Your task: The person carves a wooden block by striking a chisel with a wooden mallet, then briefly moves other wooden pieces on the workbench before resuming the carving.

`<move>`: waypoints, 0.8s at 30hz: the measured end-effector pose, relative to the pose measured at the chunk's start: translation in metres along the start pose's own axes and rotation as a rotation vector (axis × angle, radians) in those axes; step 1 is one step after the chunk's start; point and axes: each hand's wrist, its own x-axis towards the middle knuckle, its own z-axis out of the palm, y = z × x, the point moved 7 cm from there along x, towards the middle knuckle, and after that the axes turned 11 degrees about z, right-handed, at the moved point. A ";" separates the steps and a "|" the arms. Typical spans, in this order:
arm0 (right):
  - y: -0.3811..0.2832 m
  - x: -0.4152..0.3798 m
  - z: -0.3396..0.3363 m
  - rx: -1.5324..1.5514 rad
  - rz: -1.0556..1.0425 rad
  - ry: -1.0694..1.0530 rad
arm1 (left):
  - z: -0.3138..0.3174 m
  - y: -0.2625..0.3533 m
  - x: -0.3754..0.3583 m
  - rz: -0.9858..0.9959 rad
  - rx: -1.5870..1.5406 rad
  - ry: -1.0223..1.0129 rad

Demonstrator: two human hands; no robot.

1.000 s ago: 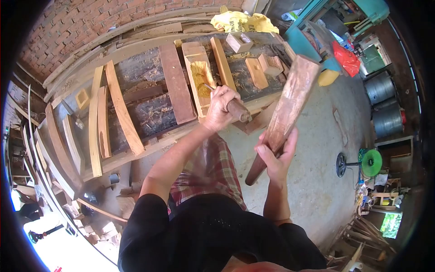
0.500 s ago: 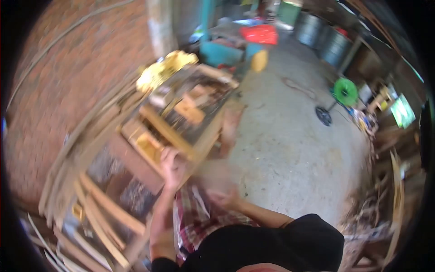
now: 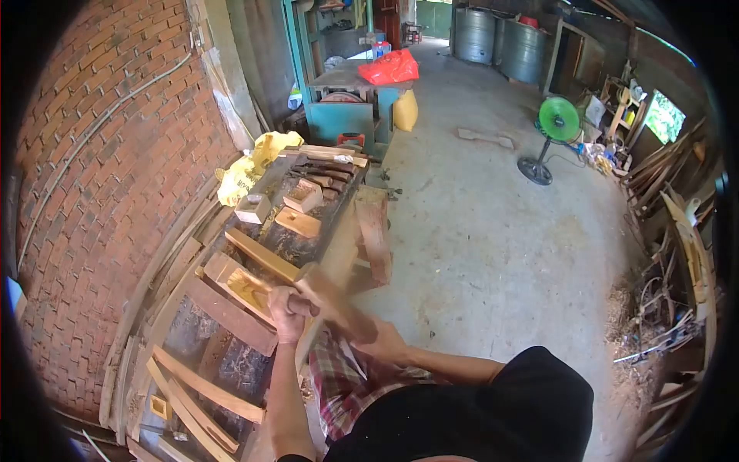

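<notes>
My left hand (image 3: 287, 314) is closed around the round wooden handle of a chisel (image 3: 307, 307); its blade is hidden by the fist. Just ahead of that hand lies a wooden block (image 3: 231, 271) with a pale hollow cut into it. My right hand (image 3: 382, 343) grips a wooden mallet (image 3: 332, 304), smeared by motion, its far end close to the chisel handle. A long wooden bar (image 3: 260, 254) lies alongside the hollowed block, and a dark reddish plank (image 3: 231, 316) is on the block's other side.
Small wooden boxes (image 3: 302, 195), a flat wooden piece (image 3: 297, 223) and several dark-handled tools (image 3: 327, 171) lie farther up the bench. Curved wooden strips (image 3: 208, 389) rest nearer me. A green fan (image 3: 558, 119) stands on the floor to the right. A brick wall (image 3: 100, 154) borders the left.
The view has swung and sharpened. The mallet in my right hand has risen from my lap toward the chisel handle. My left hand stays by the hollowed block.
</notes>
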 end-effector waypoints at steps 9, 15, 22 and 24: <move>0.051 -0.034 -0.029 0.070 0.227 0.005 | 0.000 0.024 -0.019 -0.010 0.042 0.089; 0.032 -0.016 -0.028 0.068 0.173 -0.025 | -0.023 0.029 0.000 -0.065 0.022 0.124; -0.069 -0.019 -0.022 0.087 -0.185 0.047 | -0.024 -0.011 0.022 -0.339 -0.299 0.211; -0.051 -0.001 -0.006 0.034 -0.182 -0.011 | 0.003 -0.058 0.000 -0.366 -0.375 0.213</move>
